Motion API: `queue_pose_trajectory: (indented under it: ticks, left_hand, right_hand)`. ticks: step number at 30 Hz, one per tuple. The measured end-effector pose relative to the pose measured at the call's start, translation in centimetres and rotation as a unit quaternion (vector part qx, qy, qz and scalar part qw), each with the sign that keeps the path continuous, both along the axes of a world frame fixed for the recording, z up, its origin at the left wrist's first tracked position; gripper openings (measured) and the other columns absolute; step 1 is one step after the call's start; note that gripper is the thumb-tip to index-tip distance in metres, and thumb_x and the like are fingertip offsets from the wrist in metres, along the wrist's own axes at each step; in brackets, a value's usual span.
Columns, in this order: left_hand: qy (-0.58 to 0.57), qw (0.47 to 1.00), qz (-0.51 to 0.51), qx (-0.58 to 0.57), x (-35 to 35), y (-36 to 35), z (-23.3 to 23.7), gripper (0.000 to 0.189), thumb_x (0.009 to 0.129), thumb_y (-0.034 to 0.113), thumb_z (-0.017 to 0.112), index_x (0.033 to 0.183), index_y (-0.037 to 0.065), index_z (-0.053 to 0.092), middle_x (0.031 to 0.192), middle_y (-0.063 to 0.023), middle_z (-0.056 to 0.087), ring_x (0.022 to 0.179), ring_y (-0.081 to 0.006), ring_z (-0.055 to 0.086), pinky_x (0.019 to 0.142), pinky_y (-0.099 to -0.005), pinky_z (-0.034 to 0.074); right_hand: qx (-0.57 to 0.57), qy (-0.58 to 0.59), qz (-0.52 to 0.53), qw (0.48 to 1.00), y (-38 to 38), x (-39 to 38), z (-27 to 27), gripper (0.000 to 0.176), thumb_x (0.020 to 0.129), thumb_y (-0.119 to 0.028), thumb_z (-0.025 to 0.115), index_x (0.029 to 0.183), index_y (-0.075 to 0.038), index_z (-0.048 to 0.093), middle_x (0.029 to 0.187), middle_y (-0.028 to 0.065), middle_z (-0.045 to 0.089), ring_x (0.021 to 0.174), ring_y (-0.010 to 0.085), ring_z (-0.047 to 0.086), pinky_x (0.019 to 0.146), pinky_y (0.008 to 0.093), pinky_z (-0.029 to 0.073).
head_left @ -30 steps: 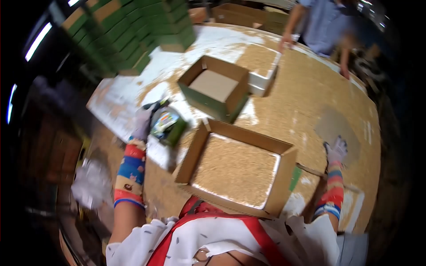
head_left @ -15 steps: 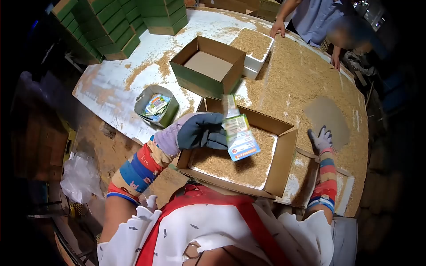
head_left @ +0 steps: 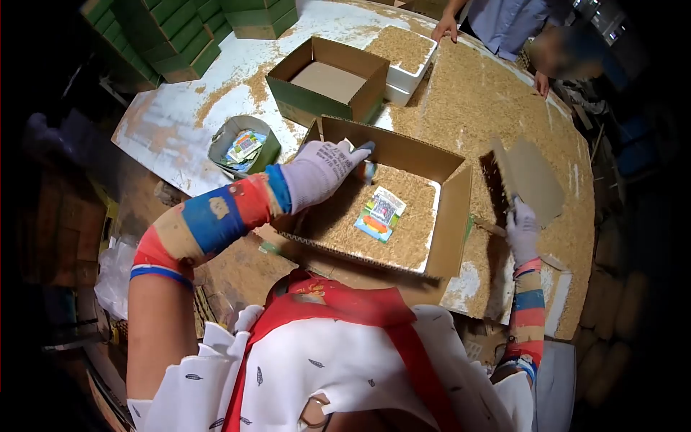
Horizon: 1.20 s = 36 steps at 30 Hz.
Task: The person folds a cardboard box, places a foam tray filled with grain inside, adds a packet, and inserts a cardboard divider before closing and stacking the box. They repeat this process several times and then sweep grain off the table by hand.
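Observation:
My left hand, in a light knit glove, is inside the open cardboard box. Its fingers are closed on a small printed packet, of which only a corner shows. Another printed packet lies flat on the tan, flaky loose material in a white tray within the box. To the right, my gloved right hand grips the near edge of a cardboard sheet. That sheet is tilted up off the material spread on the table, and a second cardboard piece shows beside it.
A green-sided open box stands beyond, beside stacked white trays of the same material. A bin of packets is at left, with stacked green boxes behind. Another person's hand rests at the table's far edge.
My left hand has turned over and moved into the box; one packet it held now lies on the material. My right hand, earlier spread flat on cardboard, has lifted a sheet by its edge.

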State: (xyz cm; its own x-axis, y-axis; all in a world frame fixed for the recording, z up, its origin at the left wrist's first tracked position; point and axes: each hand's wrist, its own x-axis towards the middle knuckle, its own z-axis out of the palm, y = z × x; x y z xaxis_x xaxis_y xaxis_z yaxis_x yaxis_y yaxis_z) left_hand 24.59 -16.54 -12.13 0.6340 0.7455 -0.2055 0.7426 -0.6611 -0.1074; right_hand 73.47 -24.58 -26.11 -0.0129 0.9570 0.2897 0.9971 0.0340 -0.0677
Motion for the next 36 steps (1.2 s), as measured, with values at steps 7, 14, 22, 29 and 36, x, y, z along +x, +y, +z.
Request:
queue_pose_trajectory:
  ticks: [7,14,22,29,36]
  left_hand:
    - [-0.165,0.984,0.017,0.062,-1.8,0.0,3.0,0.019,0.084,0.02,0.06,0.102,0.014,0.061,0.089,-0.009,0.063,0.083,-0.0273,0.064,0.071,-0.0385,0.051]
    - [-0.185,0.899,0.382,0.109,-20.7,2.0,-0.6,0.024,0.082,0.026,0.063,0.099,0.01,0.066,0.092,-0.0151,0.067,0.085,-0.032,0.064,0.074,-0.0393,0.051]
    - [-0.503,0.829,0.237,-0.058,-18.3,3.7,-7.6,0.066,0.087,0.037,0.061,0.141,0.01,0.035,0.122,-0.0158,0.056,0.1,-0.0232,0.062,0.09,-0.0336,0.049]
    - [-0.513,0.699,0.293,-0.404,-6.4,-2.8,-13.3,0.1,0.073,0.055,0.07,0.146,0.006,0.022,0.134,-0.0246,0.042,0.122,-0.036,0.045,0.101,-0.0406,0.039]
    - [-0.47,0.728,0.316,-0.386,-4.1,-3.8,-9.4,0.132,0.057,0.062,0.078,0.15,0.013,0.0,0.148,-0.0314,0.015,0.139,-0.0427,0.017,0.113,-0.0461,0.02]
  right_hand:
    - [0.217,-0.037,0.177,0.959,-1.4,-19.4,20.4,0.042,0.079,-0.006,0.055,0.12,-0.012,0.06,0.113,0.0131,0.058,0.098,0.0316,0.058,0.081,0.038,0.048]
    - [-0.2,-0.156,0.422,0.87,-2.6,-25.9,15.7,0.029,0.079,-0.023,0.058,0.108,-0.021,0.062,0.092,0.0038,0.054,0.093,0.0216,0.054,0.081,0.0325,0.042]
    - [-0.028,0.139,0.273,0.951,-0.8,-23.6,20.0,0.043,0.081,-0.024,0.066,0.118,-0.004,0.057,0.121,0.0129,0.058,0.103,0.0277,0.059,0.089,0.0407,0.047]
    - [-0.281,0.754,-0.08,0.588,-5.9,-18.1,6.3,0.072,0.083,-0.021,0.069,0.144,-0.007,0.033,0.125,0.0086,0.054,0.11,0.0148,0.053,0.092,0.0288,0.046]
    - [-0.249,0.663,-0.021,0.706,-4.7,-20.7,3.4,0.052,0.088,-0.02,0.064,0.132,-0.003,0.044,0.122,0.0063,0.055,0.108,0.0174,0.054,0.096,0.0307,0.043]
